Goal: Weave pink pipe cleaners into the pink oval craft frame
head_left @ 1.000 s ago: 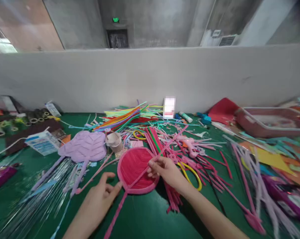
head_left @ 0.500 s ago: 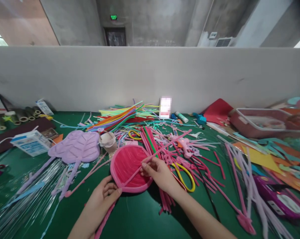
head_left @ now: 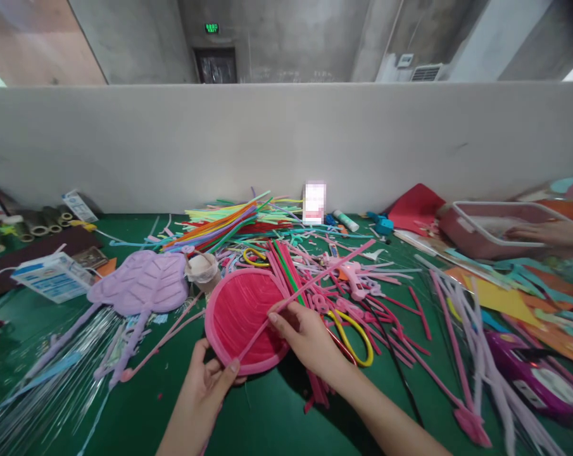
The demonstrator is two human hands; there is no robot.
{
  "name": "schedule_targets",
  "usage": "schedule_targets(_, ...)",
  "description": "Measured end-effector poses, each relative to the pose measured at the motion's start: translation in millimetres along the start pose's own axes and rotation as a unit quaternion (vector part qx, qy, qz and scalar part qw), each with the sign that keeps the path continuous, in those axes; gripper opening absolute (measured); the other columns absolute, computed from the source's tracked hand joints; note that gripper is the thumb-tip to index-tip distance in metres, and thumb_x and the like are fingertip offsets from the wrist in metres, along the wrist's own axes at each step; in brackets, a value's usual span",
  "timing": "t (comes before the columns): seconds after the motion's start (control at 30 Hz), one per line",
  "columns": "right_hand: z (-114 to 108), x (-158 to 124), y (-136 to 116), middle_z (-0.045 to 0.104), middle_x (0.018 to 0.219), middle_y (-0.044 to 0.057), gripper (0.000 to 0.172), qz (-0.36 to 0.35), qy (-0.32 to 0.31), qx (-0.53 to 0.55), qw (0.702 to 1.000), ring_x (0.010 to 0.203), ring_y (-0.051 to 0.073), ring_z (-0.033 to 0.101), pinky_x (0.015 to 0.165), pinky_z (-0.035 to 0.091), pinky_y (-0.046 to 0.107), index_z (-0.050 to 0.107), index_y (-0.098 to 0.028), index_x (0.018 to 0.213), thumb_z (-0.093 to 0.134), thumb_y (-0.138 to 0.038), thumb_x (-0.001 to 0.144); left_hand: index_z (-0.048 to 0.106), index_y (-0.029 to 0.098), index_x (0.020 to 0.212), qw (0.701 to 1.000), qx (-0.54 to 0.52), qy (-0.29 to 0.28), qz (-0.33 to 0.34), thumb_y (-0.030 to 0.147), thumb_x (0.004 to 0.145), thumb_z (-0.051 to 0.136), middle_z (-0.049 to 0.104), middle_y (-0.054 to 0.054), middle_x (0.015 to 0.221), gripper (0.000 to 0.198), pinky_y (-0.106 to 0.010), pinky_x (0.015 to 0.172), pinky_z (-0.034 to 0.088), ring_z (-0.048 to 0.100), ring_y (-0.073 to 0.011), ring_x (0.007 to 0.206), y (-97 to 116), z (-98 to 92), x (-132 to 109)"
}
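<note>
A round, leaf-like panel (head_left: 233,304) of deep pink chenille stems with a lighter pink rim is tilted above the table. My left hand (head_left: 205,386) grips its lower left rim, the thumb on top and the fingers partly hidden beneath. A long pink pipe cleaner (head_left: 333,272) runs diagonally across the panel, its lower end at my left thumb. My right hand (head_left: 305,332) pinches this pipe cleaner near its middle, over the panel's right side. Just right of that hand lie yellow-handled scissors (head_left: 355,339) and a bundle of pink pipe cleaners (head_left: 318,380).
A lilac leaf-shaped piece (head_left: 141,282) lies left, beside a paper cup (head_left: 203,269). Multicoloured pipe cleaners (head_left: 229,221) are heaped behind. At right are a purple device (head_left: 535,373) and a pink bin (head_left: 476,237), with another person's hand (head_left: 547,233) over it.
The panel has risen and tilted slightly toward me, and my left hand has shifted a little right along its rim. At far right, the other person's hand has moved left over the bin.
</note>
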State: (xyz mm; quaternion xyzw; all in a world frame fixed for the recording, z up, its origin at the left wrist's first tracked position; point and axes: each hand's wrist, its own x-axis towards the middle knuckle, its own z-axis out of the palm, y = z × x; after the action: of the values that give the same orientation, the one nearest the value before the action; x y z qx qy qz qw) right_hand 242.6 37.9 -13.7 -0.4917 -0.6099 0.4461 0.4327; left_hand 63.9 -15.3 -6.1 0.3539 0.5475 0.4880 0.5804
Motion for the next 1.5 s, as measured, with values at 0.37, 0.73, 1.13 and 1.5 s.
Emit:
schedule_targets(0.37,-4.6,-7.5,-18.3,0.07,0.072,0.003,0.022,0.021,0.023,-0.012,0.999,0.061,0.017,0.064,0.051,0.048,0.024,0.069,-0.018,0.093,0.059,-0.037,0.087,0.044,0.02,0.116,0.999,-0.016,0.029,0.025,0.044,0.067,0.079,0.077,-0.009,0.087,0.065,-0.036,0.086,0.054,0.073,-0.026,0.087,0.5,7.1,-0.2)
schedule_targets(0.73,6.3,-2.4,-27.7,0.069,0.069,0.003,0.019,0.042,-0.027,0.073,0.996,0.059,0.016,0.067,0.052,0.052,0.024,0.067,-0.018,0.089,0.062,-0.035,0.084,0.044,0.021,0.113,1.0,-0.004,-0.021,-0.017,0.047,0.066,0.079,0.077,-0.008,0.087,0.064,-0.033,0.077,0.056,0.073,-0.0274,0.086,-17.0,9.9,-7.9)
schedule_targets(1.13,22.5,2.1,-10.7,0.065,0.064,0.0,0.022,0.089,-0.048,0.161,0.982,0.057,0.015,0.065,0.053,0.051,0.024,0.064,-0.017,0.081,0.067,-0.039,0.078,0.029,0.014,0.139,1.0,-0.007,-0.003,-0.025,0.047,0.059,0.083,0.077,-0.011,0.084,0.102,-0.035,0.076,0.056,0.073,-0.0279,0.082,-22.9,7.5,-2.8)
schedule_targets(1.5,12.8,0.8,-7.4,0.068,0.082,0.004,0.005,-0.119,0.002,-0.046,0.992,0.079,0.018,0.064,0.074,0.05,0.03,0.067,-0.021,0.08,0.065,-0.021,0.085,0.031,0.014,0.137,0.999,-0.011,0.002,-0.044,0.053,0.054,0.084,0.076,-0.011,0.078,0.106,-0.032,0.063,0.056,0.072,-0.0277,0.073,-32.4,2.3,-1.0)
